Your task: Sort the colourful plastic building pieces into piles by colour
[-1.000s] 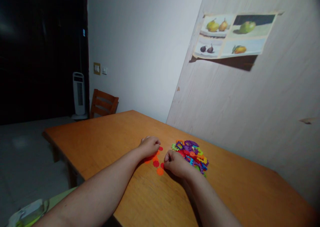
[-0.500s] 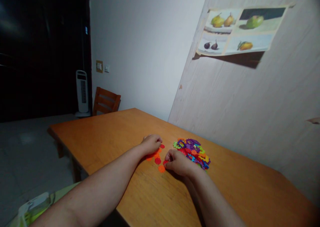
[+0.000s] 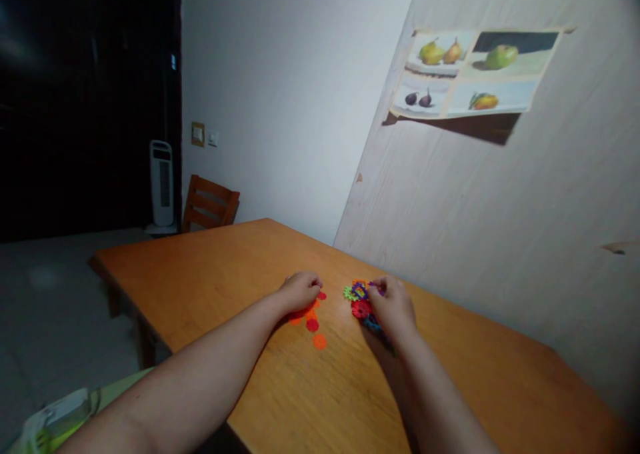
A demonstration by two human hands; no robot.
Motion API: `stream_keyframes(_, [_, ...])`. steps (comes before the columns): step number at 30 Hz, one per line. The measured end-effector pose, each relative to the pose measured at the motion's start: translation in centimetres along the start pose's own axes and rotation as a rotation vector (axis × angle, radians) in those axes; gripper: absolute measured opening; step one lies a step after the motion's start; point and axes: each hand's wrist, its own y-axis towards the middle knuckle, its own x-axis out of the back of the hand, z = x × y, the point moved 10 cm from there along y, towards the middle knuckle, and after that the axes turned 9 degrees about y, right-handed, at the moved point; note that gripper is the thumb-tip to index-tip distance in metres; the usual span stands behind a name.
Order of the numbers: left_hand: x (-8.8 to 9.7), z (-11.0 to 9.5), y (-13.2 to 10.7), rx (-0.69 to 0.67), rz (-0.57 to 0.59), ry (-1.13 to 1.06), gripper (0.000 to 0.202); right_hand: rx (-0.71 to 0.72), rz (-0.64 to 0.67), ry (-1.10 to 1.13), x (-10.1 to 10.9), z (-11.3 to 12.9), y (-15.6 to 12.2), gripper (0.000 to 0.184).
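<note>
Much tabletop (image 3: 215, 261) spreads towards ten o'clock from the left hand (image 3: 301, 290), its edge at eight. Coloured gears (image 3: 357, 309) lie at nine from the right hand (image 3: 395, 307), partly hidden by it; red and orange pieces (image 3: 313, 325) at five from the left. Fingers curl on both; whether either grips, I cannot tell.

The light is dim and uneven, apparently from above: it pales the plain wall (image 3: 295, 87) in the middle, leaves the dark doorway (image 3: 85, 141) at left nearly black, and drops a hard brown shadow beneath the fruit poster (image 3: 470, 81). On the desk (image 3: 210, 261) a soft dark shadow runs along the left side of the right forearm (image 3: 435, 374), while a faint sheen marks the floor (image 3: 43, 287). Fine detail in the coloured toothed pieces (image 3: 357, 313) is soft, the upper right corner darkens, and wide-angle stretching tilts the outer lines.
</note>
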Motion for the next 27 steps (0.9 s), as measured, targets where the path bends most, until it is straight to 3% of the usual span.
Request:
stream_keyframes(3, [-0.2,0.3,0.2,-0.001,-0.011,-0.003,0.026,0.041,0.417,0.186,-5.1,2.0,-2.3,0.008])
stream_keyframes(5, [-0.2,0.5,0.2,-0.001,-0.02,-0.008,0.026,0.024,0.697,0.244,-8.4,3.0,-5.0,0.014])
stream_keyframes(8, [0.0,0.5,0.3,-0.008,-0.029,-0.008,0.026,-0.014,0.848,0.157,-10.5,3.2,-7.6,0.031])
stream_keyframes(15, [0.1,0.3,0.2,-0.012,-0.032,-0.008,0.024,-0.051,0.865,0.1,-11.7,2.6,-8.4,0.027])
stream_keyframes(22, [-0.3,0.6,0.5,-0.044,-0.053,-0.03,0.021,0.01,0.831,0.171,-12.1,3.7,-8.1,0.025])
stream_keyframes(24, [-0.3,0.8,0.6,-0.034,-0.064,-0.053,0.02,0.003,0.744,0.171,-11.1,3.2,-7.0,0.021])
stream_keyframes(27, [-0.3,0.9,0.6,-0.023,-0.07,-0.097,0.02,-0.028,0.429,0.089,-6.9,1.3,-3.8,0.015])
